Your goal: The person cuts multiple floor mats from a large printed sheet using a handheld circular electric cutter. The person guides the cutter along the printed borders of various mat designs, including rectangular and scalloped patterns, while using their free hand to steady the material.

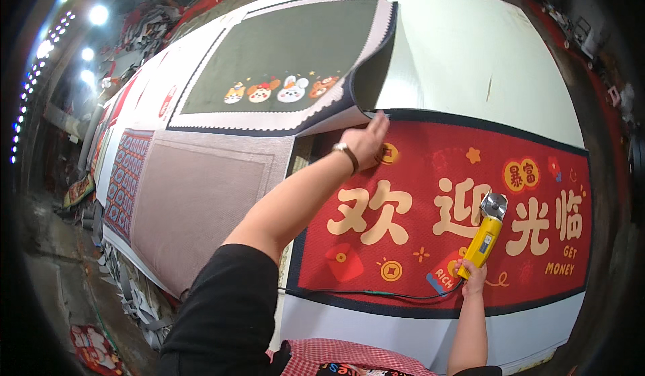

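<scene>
Reaching across the work table, my left hand is at the lifted near-right corner of a green mat with cartoon animal heads and a pale scalloped border; whether the fingers pinch it is hard to tell. My right hand grips the yellow handle of a handheld electric rotary cutter. Its round metal blade points away from me, over a red doormat with large cream characters and a dark edge. A black power cord runs left from the cutter across this mat.
A brownish mat lies at the left, beside a red and blue patterned mat. White sheet material covers the far right of the table. Scrap strips are heaped below its left edge.
</scene>
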Demonstrator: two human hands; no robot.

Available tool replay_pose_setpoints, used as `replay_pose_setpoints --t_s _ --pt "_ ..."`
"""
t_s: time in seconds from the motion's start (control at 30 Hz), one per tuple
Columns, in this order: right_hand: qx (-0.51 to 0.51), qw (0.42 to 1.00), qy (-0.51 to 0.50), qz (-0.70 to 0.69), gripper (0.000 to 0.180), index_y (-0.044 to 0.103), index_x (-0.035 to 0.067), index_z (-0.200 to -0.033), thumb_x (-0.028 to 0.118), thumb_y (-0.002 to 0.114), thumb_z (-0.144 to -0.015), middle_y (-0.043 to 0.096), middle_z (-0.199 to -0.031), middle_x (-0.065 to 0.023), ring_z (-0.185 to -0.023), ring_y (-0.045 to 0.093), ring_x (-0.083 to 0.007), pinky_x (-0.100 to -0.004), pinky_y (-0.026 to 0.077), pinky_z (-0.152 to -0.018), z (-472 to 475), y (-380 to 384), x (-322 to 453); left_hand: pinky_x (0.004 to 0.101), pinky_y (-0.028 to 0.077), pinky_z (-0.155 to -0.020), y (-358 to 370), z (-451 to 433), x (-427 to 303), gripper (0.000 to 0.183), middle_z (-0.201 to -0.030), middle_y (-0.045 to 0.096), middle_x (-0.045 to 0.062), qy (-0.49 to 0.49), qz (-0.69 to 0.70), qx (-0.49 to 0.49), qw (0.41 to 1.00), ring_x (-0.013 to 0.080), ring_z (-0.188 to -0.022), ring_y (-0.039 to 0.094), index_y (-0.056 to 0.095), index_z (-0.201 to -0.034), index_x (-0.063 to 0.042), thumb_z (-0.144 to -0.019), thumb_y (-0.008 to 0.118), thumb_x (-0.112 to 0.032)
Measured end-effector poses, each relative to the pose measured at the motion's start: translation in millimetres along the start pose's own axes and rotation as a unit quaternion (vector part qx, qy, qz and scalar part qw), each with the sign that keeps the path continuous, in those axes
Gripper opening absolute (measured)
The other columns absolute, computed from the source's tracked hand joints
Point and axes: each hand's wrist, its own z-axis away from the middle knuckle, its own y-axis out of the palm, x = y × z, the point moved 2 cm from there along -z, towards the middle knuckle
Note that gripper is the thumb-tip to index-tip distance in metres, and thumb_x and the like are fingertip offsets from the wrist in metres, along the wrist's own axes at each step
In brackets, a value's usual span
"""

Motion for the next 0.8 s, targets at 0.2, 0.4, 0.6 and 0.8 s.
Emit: replay_pose_setpoints --t_s 0.2,0.4,0.6,0.8 --pt "-0.014 1.000 -0.001 0.015 0.040 0.047 0.001 -0.106 0.002 0.062 -0.069 0.060 -0.075 -0.0107 -0.059 0.060 -0.0180 -0.0280 0.052 -0.054 3 4 8 0.0370 0.052 -0.066 -23 -32 37 0.019 -0.103 0.056 0.011 -0.047 -0.122 0.110 0.985 0.0269 -0.082 0.064 0.063 -0.096 -0.016 -0.082 0.050 -0.017" --pt "-0.008 1.000 0.001 0.019 0.038 0.048 0.001 -0.107 0.002 0.060 -0.071 0.060 -0.078 -0.0101 -0.062 0.061 -0.0182 -0.0286 0.052 -0.058 2 10 6 0.0360 0.050 -0.067 -141 -19 113 0.027 -0.084 0.066 0.008 -0.103 -0.072 0.092 0.988 0.0268 -0.080 0.062 0.069 -0.085 -0.015 -0.073 0.050 0.000" --pt "0.011 1.000 -0.006 0.015 0.041 0.047 0.001 -0.110 0.001 0.059 -0.071 0.060 -0.080 -0.0101 -0.064 0.062 -0.0190 -0.0281 0.052 -0.059 2 7 8 0.0364 0.049 -0.068 -129 -14 114 0.023 -0.082 0.065 0.009 -0.063 -0.066 -0.020 0.996 0.0279 -0.081 0.061 0.067 -0.080 -0.011 -0.073 0.048 -0.001" --pt "0.039 0.999 0.006 -0.013 0.047 0.046 0.003 -0.113 -0.001 0.060 -0.069 0.059 -0.092 -0.0111 -0.077 0.063 -0.0209 -0.0299 0.054 -0.068 10 13 17 0.0407 0.047 -0.073 -89 -20 106 0.026 -0.090 0.057 0.012 0.008 -0.056 0.010 0.998 0.0329 -0.087 0.058 0.058 -0.096 -0.011 -0.071 0.064 -0.010"
